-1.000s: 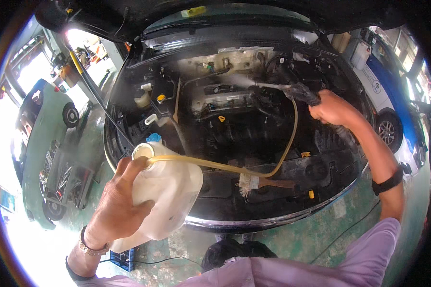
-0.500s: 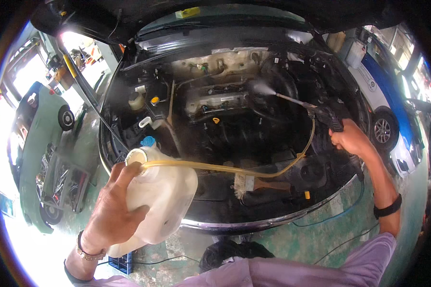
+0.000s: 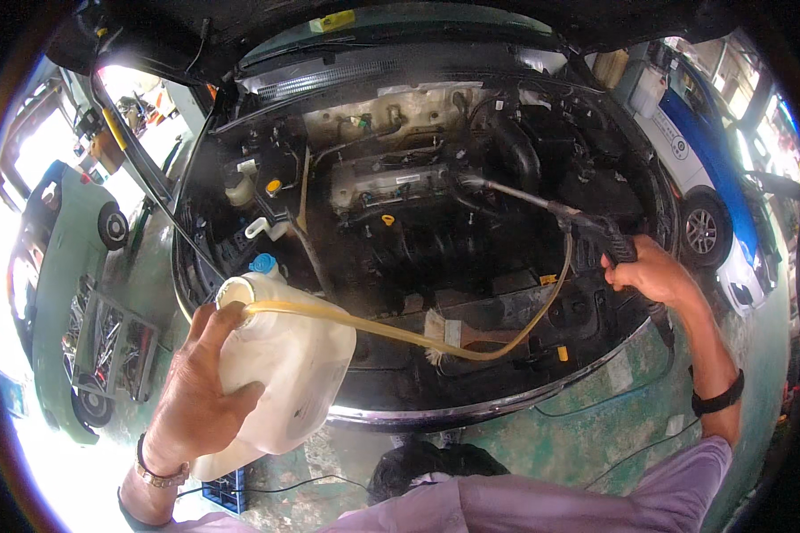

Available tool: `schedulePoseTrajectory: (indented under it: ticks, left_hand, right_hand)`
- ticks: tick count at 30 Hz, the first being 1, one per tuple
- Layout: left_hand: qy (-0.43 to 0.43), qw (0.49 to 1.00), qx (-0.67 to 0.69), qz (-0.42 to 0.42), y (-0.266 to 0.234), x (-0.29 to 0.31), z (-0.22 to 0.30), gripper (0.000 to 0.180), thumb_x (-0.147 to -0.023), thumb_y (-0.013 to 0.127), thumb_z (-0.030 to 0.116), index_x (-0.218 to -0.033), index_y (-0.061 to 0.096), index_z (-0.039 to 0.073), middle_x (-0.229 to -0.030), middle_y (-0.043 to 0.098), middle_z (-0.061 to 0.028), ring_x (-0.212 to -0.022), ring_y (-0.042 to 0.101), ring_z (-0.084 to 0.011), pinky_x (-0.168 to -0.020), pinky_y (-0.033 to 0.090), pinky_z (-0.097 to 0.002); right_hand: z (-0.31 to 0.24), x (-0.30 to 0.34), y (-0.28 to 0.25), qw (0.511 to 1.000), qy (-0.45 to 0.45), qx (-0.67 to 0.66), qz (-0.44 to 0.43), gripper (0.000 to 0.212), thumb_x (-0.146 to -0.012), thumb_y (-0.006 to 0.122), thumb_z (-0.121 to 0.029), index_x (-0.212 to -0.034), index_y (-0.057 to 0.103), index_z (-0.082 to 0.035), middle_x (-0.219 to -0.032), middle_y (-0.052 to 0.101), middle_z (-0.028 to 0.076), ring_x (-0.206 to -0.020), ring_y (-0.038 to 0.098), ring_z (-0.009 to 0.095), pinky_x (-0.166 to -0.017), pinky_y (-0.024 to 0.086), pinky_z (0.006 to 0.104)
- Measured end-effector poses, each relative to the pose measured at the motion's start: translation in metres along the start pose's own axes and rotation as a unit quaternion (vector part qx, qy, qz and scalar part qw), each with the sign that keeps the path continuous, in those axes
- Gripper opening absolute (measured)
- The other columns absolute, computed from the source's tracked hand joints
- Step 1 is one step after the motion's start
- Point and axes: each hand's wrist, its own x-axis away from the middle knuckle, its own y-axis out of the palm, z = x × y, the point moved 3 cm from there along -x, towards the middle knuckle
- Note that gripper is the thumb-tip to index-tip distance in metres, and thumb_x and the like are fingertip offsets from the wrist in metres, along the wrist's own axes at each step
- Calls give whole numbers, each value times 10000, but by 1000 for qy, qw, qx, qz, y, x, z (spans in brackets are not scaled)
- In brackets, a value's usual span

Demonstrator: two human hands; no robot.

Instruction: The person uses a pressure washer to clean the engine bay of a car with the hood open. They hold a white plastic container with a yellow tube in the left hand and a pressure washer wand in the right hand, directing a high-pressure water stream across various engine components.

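Black-bodied spray gun [image 3: 597, 229] with a slim metal wand [image 3: 517, 194]: long axis slants across the right half of the engine bay [image 3: 418, 258], tip up-left and away from the person, rear end down-right toward the wearer. Wand looks straight, dull grey, darker near the body. Gun sits over the bay, tip close above the pale-topped engine part [image 3: 378, 188].

Right grip [image 3: 658, 271] is wrapped round the gun's rear; wand and tip project well ahead of the fingers. Trigger contact: can't tell.

Yellowish translucent hose [image 3: 458, 349] drops from the gun's underside, sags in a wide loop, then runs left to the mouth of a white plastic jug [image 3: 284, 382]. Jug is cloudy, boxy, mouth at its upper-left end, held at the near left edge of the bay. Left grip [image 3: 196, 386] is clamped on it: fingertips at the mouth rim against the hose, thumb along the side. Hose end is hidden.

Blue cap [image 3: 262, 263] shows just beyond the jug mouth. Pale-bristled brush [image 3: 453, 334] lies on the bay's near panel, hose crossing over it.

Further out: green car [image 3: 71, 266] on the left, blue-and-white car [image 3: 729, 178] on the right, blue crate [image 3: 225, 494] on the floor lower left.
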Motion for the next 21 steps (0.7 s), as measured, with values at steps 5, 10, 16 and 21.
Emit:
schedulePoseTrajectory:
  ticks: [5, 10, 16, 21]
  left_hand:
    - [-3, 999, -39, -10, -2, 3, 4, 672, -702, 703, -22, -1337, 490, 36, -1179, 525, -215, -1081, 579, -450, -912, 488, -442]
    - [4, 996, -92, -4, -3, 5, 12, 674, -706, 713, -8, -1338, 485, 43, -1167, 525, -204, -1065, 579, -452, -898, 486, -443]
    - [-16, 997, -79, -9, -2, 6, 13, 652, -726, 691, 10, -1342, 481, 43, -1182, 516, -201, -1058, 583, -447, -889, 486, -444]
    - [-11, 996, -84, -25, -5, 9, 13, 652, -730, 690, 8, -1344, 475, 40, -1220, 507, -203, -1057, 580, -457, -898, 486, -450]
  right_hand:
    - [-6, 0, 5, 994, 54, 87, 26, 194, -752, 681, -136, -879, 623, -2, -736, 631, 89, -704, 622, 179, -711, 502, 345]
    - [-27, 0, 24, 995, -49, 90, -7, 217, -740, 682, -163, -891, 650, -11, -740, 643, 114, -738, 640, 218, -735, 502, 374]
    - [-49, 7, 53, 979, -126, 150, -48, 245, -746, 675, -189, -894, 651, 5, -782, 665, 199, -743, 653, 339, -728, 498, 406]
    - [-62, 2, 68, 974, -158, 138, -92, 243, -752, 677, -189, -897, 655, 4, -777, 665, 214, -743, 668, 363, -716, 509, 418]
